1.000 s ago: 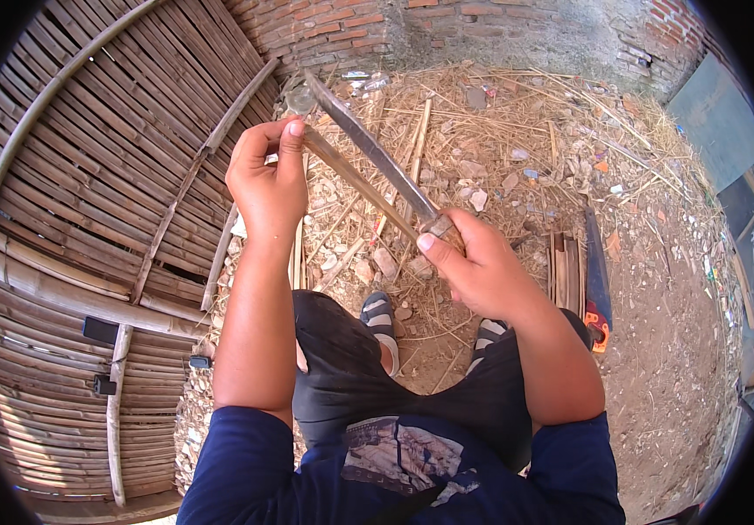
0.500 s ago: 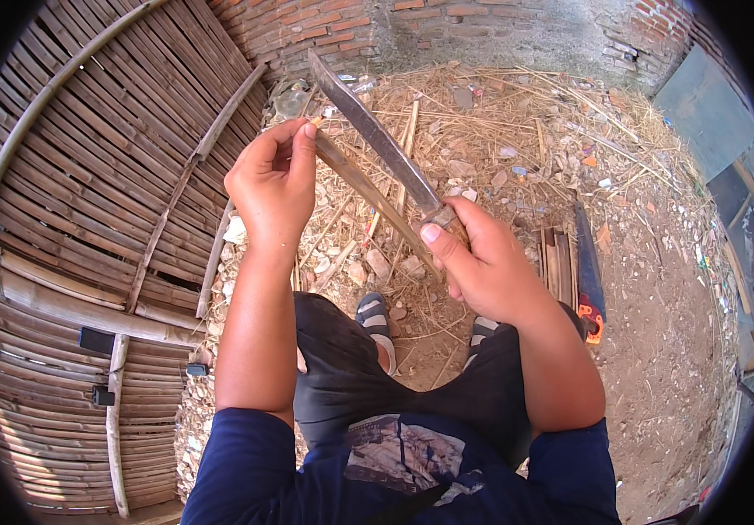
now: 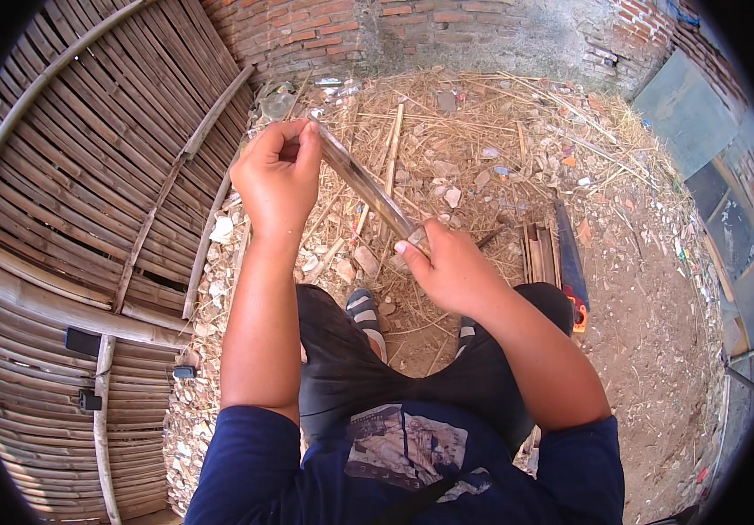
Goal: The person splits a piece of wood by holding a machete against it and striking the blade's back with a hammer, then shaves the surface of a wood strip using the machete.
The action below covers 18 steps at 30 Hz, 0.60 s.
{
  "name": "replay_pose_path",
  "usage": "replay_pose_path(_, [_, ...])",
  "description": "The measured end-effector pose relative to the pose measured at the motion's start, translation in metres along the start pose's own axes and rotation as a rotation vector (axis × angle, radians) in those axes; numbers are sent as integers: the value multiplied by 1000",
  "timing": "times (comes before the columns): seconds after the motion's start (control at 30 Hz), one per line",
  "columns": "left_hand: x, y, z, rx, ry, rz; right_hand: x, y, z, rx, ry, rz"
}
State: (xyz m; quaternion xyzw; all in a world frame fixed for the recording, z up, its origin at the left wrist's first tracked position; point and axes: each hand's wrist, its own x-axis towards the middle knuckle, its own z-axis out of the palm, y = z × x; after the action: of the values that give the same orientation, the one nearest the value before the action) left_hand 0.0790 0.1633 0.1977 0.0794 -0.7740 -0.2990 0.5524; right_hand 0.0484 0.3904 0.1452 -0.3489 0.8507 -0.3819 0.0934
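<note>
Left hand (image 3: 279, 171) pinches the bamboo strip's (image 3: 364, 185) upper end; right hand (image 3: 451, 267) grips its lower end, blade against it.

**Hard daylight, sharp centre, bent rim**

Strong sun falls from above, bright on the left hand (image 3: 279, 175) and right hand (image 3: 448, 267). The long grey metal blade (image 3: 364, 185) between them glints. Beyond the hands the pale straw-littered ground (image 3: 482, 131) looks washed out. The slatted bamboo wall (image 3: 62, 175) left of the left hand curves near the black fisheye rim.
</note>
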Motion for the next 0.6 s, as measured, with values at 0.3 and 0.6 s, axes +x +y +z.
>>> replay_pose_path(0.3, [-6, -7, -5, -57, 0, -7, -9, -32, -6, 124, 124, -16])
replay_pose_path(0.6, [-8, -9, -17, -20, -40, -2, -5, -6, 3, -117, 10, 9])
